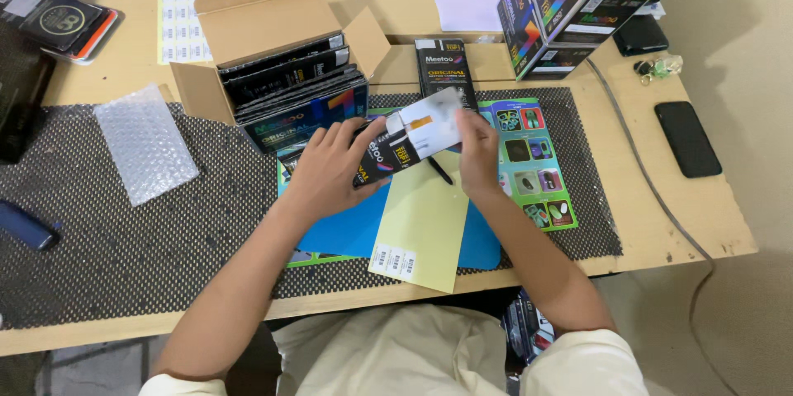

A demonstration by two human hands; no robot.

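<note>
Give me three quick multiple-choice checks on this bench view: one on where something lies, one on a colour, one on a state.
1. Where does the bubble wrap piece lie?
A. On the black mesh mat, left of the cardboard box
B. Inside the cardboard box
C. Under the phone

2. What colour is the sheet carrying barcode stickers below the hands?
A. Red
B. Pale yellow
C. Black

3. How is the flat retail pack held?
A. Lying untouched on the mat
B. In one hand only
C. Between left hand and right hand

Answers: 1 A, it rests on the mat beside the box. 2 B, the sheet is pale yellow. 3 C, both hands grip its ends.
</note>
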